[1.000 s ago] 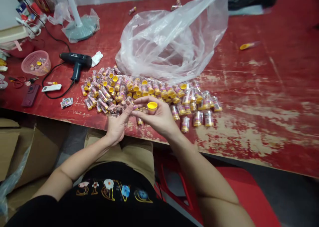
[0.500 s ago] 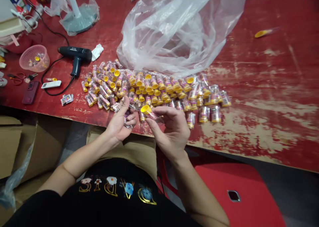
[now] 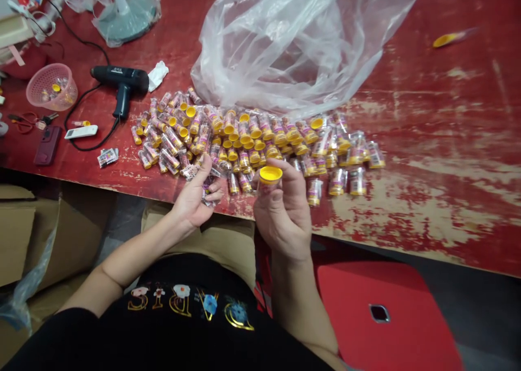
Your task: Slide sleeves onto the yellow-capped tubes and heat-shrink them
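Note:
My right hand [image 3: 287, 211] grips a small clear tube with a yellow cap [image 3: 271, 173] between thumb and fingers, its capped end facing up towards me. Most of the tube's body is hidden by the fingers. My left hand [image 3: 197, 197] is closed around a bunch of small printed sachets [image 3: 209, 194], partly hidden in the palm, at the table's front edge. Just beyond both hands lies a wide heap of similar yellow-capped tubes [image 3: 244, 129]. Several of them stand or lie apart at the heap's right end.
A large clear plastic bag [image 3: 285, 51] lies behind the heap. To the left are a heat gun [image 3: 122, 83] with its cord, a pink basket [image 3: 51, 91], a phone [image 3: 48, 145], scissors [image 3: 24, 122] and loose sachets [image 3: 108, 157]. A red stool [image 3: 386, 311] stands below the table [image 3: 427, 186].
My right hand has turned the tube from a leftward slant to cap-up and moved slightly right. My left hand keeps hold of the sachets in nearly the same place.

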A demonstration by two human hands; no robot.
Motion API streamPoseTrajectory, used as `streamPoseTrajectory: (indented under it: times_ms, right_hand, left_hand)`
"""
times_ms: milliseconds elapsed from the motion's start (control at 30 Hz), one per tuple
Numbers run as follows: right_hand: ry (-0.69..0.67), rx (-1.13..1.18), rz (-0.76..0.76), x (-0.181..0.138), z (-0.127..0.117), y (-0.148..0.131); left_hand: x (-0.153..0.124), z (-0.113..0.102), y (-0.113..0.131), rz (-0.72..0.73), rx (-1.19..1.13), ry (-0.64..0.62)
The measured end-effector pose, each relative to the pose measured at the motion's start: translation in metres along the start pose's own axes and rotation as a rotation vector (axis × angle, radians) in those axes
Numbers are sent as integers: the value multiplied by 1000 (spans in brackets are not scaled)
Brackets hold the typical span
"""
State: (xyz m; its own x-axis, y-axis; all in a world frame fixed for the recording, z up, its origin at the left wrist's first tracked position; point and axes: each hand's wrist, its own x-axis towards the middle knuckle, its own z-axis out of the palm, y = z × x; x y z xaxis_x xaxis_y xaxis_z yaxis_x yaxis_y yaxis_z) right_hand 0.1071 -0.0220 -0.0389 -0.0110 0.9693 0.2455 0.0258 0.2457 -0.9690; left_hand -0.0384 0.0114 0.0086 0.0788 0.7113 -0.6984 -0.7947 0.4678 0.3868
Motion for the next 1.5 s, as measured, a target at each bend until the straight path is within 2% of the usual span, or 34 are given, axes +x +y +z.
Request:
streamPoseTrajectory:
  times_ms: [100, 267, 533, 633, 767, 867, 967, 1033, 1267, 1500]
  right_hand:
    - [43, 73, -19, 1, 5, -1]
    - [281, -1, -152, 4, 17, -2]
    - [456, -33, -342, -3, 26, 10]
    - [424, -95, -371, -15, 20, 13]
    - [260, -145, -284, -27, 10, 12]
    - [169, -180, -251, -26, 6, 9]
    - [115, -226, -217, -19, 7, 5]
    - [129, -240, -225, -15, 10, 2]
    - [358, -189, -212, -15, 21, -5]
    - [399, -186, -229, -14, 23, -5]
  left_hand:
    - [1, -3, -2, 1, 5, 14]
    - [-2, -2, -5, 0, 25, 32]
    - [-10, 4, -9, 2, 92, -34]
    - [-14, 4, -8, 51, 160, -39]
    - [-15, 1, -10, 201, 277, -84]
    - [-14, -5, -14, 313, 346, -129]
    - [-14, -11, -18, 358, 421, -177]
    - [-15, -14, -20, 341, 463, -197]
    - [-22, -18, -28, 302, 452, -204]
    - [-22, -19, -30, 319, 431, -217]
